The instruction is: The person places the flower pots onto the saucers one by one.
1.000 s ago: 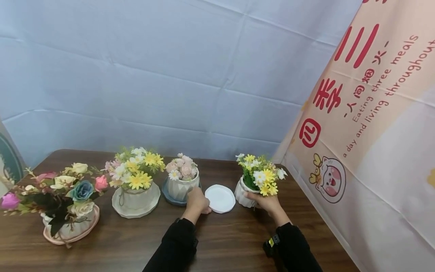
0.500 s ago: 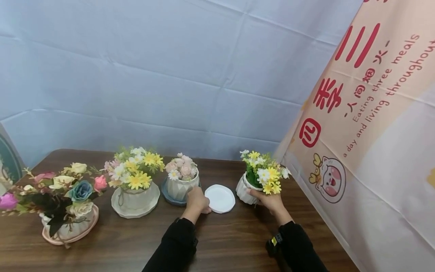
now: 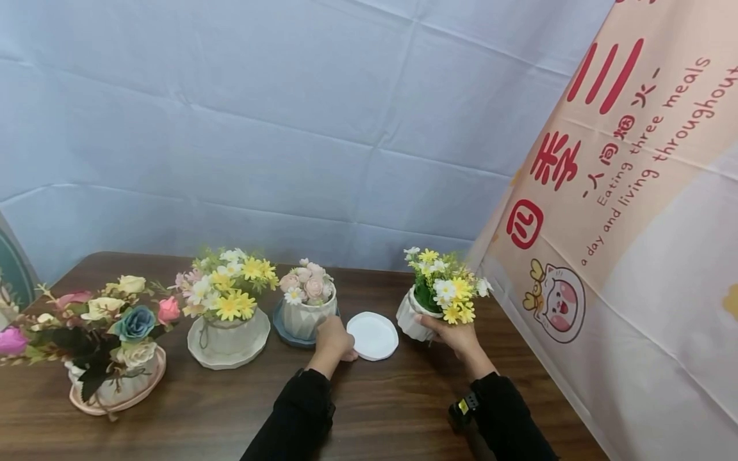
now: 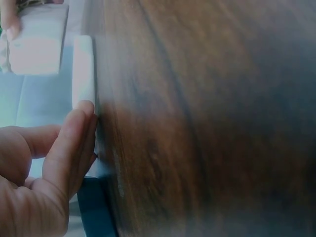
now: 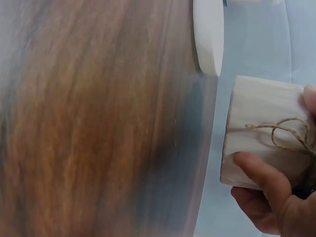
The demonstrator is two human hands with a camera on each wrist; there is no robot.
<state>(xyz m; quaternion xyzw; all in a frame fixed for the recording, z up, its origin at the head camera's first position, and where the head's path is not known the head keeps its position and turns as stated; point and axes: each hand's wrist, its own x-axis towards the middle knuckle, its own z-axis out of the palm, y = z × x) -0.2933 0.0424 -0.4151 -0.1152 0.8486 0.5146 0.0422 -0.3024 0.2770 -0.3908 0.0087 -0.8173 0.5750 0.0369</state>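
In the head view my right hand (image 3: 455, 338) grips a white fluted flower pot (image 3: 410, 318) of yellow and white artificial daisies. The right wrist view shows fingers and thumb around this pot (image 5: 266, 133), with a twine bow on its side and its base raised off the table. A small white saucer (image 3: 373, 336) lies to the pot's left. My left hand (image 3: 333, 342) is at the saucer's left edge. Seen from the left wrist, the left hand (image 4: 54, 168) has fairly straight fingers, their tips touching the saucer's rim (image 4: 83, 69).
Left of the saucer, a pot of pale pink roses (image 3: 308, 314) stands on a blue saucer (image 3: 286, 334). Farther left are a daisy pot on a white saucer (image 3: 254, 349) and a mixed-flower pot on a pink saucer (image 3: 158, 378). A pale cloth (image 3: 277, 128) hangs behind the table.
The daisy pot in my right hand rises slightly and tilts, shifting right at first and then a little back left. My left hand stays at the saucer.
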